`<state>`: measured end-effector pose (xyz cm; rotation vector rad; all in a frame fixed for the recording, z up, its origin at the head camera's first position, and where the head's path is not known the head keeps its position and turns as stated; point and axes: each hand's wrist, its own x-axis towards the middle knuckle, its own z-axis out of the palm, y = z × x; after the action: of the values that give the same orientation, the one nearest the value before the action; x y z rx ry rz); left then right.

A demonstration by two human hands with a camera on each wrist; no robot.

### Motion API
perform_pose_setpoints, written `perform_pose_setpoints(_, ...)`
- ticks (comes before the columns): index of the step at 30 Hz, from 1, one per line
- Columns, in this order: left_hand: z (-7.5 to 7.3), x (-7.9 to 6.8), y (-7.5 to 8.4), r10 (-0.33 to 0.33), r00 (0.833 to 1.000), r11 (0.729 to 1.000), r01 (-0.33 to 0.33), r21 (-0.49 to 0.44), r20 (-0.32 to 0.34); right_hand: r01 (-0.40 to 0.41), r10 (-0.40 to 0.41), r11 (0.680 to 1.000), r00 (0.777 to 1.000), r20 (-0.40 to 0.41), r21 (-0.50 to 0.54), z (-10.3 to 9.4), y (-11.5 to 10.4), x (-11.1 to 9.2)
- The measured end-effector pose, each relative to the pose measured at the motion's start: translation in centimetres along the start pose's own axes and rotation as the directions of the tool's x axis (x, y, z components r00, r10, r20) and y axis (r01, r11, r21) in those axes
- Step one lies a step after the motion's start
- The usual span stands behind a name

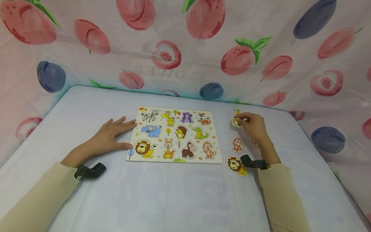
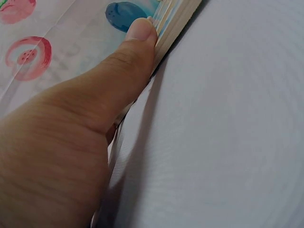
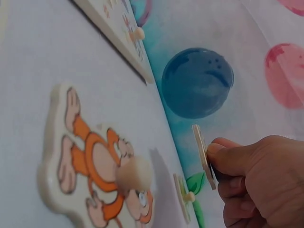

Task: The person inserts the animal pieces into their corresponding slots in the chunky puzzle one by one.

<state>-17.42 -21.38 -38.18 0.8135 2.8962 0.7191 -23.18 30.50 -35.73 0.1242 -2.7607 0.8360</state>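
Observation:
A flat animal puzzle board (image 1: 174,161) lies on the table, printed with rows of cartoon animals. My left hand (image 1: 108,137) has its fingers spread at the board's left side, with the thumb (image 2: 137,38) touching the edge. Right of the board, my right hand (image 1: 253,125) pinches a small yellow and dark puzzle piece (image 1: 235,121) between thumb and fingertips. In the right wrist view this puzzle piece (image 3: 203,156) is seen edge-on, raised above the table. Just beyond it lies a green crocodile piece (image 1: 237,111).
Below the right hand lie a monkey piece (image 1: 237,145) with a round knob (image 3: 135,173) and a lion piece (image 1: 235,165). Another orange piece (image 1: 255,144) is partly hidden by the right wrist. A fruit-patterned cloth (image 1: 185,77) hangs behind the white table (image 1: 162,199).

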Motion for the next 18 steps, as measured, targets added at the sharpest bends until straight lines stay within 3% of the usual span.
perform_pose_setpoints(18, 0.0, 0.0, 0.1, -0.006, 1.0, 1.0, 0.006, -0.001, 0.004, 0.122, -0.122, 0.992, 0.992, 0.01, 0.005, -0.7, -3.5, -0.3)
